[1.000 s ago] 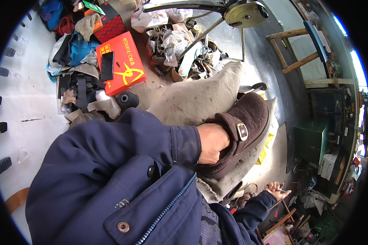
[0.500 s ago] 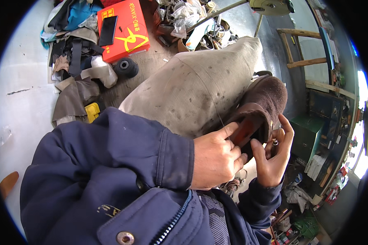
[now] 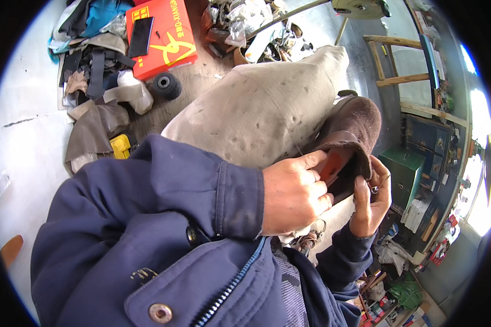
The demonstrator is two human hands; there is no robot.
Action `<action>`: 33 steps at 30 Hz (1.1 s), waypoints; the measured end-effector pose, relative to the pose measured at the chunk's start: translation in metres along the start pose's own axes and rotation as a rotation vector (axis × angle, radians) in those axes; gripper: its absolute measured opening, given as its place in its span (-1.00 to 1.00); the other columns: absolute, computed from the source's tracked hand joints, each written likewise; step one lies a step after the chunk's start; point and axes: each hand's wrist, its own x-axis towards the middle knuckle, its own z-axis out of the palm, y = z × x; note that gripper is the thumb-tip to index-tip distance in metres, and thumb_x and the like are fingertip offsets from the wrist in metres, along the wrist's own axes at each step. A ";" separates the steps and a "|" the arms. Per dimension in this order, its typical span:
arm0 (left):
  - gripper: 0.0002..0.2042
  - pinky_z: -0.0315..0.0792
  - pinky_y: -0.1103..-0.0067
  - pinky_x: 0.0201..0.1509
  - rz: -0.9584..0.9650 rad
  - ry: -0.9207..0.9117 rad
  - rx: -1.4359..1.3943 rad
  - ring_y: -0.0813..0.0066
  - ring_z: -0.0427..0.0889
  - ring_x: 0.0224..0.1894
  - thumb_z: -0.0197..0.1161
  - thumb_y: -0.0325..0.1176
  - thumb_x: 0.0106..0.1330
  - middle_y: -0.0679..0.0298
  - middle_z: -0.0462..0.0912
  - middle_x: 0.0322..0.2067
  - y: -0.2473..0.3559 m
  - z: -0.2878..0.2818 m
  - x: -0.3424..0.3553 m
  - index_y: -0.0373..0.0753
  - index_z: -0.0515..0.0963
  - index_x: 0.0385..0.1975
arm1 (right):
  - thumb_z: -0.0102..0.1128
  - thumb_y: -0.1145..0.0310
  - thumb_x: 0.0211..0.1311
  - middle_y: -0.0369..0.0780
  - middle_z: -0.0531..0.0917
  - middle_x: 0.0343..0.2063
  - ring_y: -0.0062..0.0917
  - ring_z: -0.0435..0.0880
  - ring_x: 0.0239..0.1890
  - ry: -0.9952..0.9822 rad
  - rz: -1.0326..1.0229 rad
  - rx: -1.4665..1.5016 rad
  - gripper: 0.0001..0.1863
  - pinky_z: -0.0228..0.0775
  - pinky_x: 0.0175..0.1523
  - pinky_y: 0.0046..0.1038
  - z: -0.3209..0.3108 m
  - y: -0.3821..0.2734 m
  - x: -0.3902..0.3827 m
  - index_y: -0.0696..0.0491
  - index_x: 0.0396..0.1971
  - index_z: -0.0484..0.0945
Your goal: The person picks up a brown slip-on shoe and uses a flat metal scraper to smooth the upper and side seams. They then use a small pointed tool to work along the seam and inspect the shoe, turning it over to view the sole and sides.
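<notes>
A brown, fuzzy shoe (image 3: 360, 121) lies tilted with its opening toward me, showing a reddish-orange insole (image 3: 331, 166). My left hand (image 3: 297, 191) is closed at the near left edge of the opening, its fingers curled and their tips partly hidden. On the opposite side, my right hand (image 3: 372, 204) pinches the shoe's rim between thumb and fingers. Something small and shiny, of metal, shows by the right fingers; whether it is a ring or a tool I cannot tell. Against the shoe's left side bulges a beige, dark-spotted cloth (image 3: 256, 111), seemingly over my leg.
Beyond the cloth stand a red box (image 3: 172, 52) with a black phone (image 3: 141, 37) on it and a black thread spool (image 3: 167, 86). Fabric scraps (image 3: 95, 128) and a yellow object (image 3: 120, 146) lie at left. A green box (image 3: 402, 173) and cluttered shelves line the right.
The right hand has shifted slightly along the shoe's rim, and its fingers have drawn in closer to it. The left hand stays at the opening, a little farther right.
</notes>
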 end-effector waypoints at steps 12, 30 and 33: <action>-0.57 0.44 0.11 0.29 -0.143 -0.062 -0.128 0.05 0.69 0.01 0.49 -0.21 0.13 0.03 0.70 -0.18 -0.018 -0.028 0.011 -0.31 0.64 -0.05 | 0.25 0.49 0.33 -0.44 0.49 -0.32 -0.84 0.35 -0.35 0.319 0.213 0.303 -0.72 0.21 -0.22 -0.74 0.000 0.103 -0.030 0.17 0.02 0.59; -0.40 0.32 0.38 0.31 -0.567 -0.404 -0.643 0.28 0.48 0.14 0.36 -0.06 0.37 0.09 0.55 0.06 -0.048 0.009 0.078 -0.43 0.41 0.19 | 0.37 0.56 0.07 -0.16 0.61 -0.10 -0.57 0.50 -0.52 0.374 -0.127 0.173 -0.56 0.44 -0.29 -0.51 -0.024 0.094 0.033 0.13 0.03 0.60; -0.41 0.35 0.33 0.27 -0.683 -0.507 -0.647 0.27 0.48 0.13 0.38 -0.04 0.36 0.11 0.55 0.04 -0.051 0.015 0.086 -0.41 0.43 0.15 | 0.38 0.55 0.11 -0.21 0.62 -0.19 -0.68 0.37 -0.55 0.304 -0.140 0.188 -0.53 0.34 -0.35 -0.59 -0.023 0.099 0.048 0.11 0.08 0.57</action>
